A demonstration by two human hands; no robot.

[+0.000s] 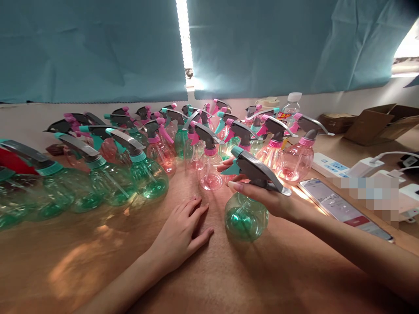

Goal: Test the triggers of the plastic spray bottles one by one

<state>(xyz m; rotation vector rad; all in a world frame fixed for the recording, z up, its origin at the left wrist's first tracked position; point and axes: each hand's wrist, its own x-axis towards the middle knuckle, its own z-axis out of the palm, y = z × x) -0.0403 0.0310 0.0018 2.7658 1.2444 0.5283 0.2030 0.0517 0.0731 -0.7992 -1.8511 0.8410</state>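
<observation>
A green spray bottle [246, 218] with a grey and teal trigger head stands upright at the front middle. Around its neck, just under the trigger head, my right hand [258, 192] is closed, with the fingers partly hidden behind the bottle. My left hand [183, 229] lies on the wooden table [203, 279] to the left of that bottle, fingers stretched out and holding nothing. Just beyond both hands stands a pink spray bottle [211, 174] with a pink collar. Closest on the left is another green spray bottle [150, 179], apart from my left hand.
Several green spray bottles [113, 185] line the left side, with more pink and green ones crowded behind. On the right lie a phone [343, 209], a power strip [330, 165] with plugs and an opened cardboard box [376, 126]. A clear drink bottle [292, 106] stands at the back.
</observation>
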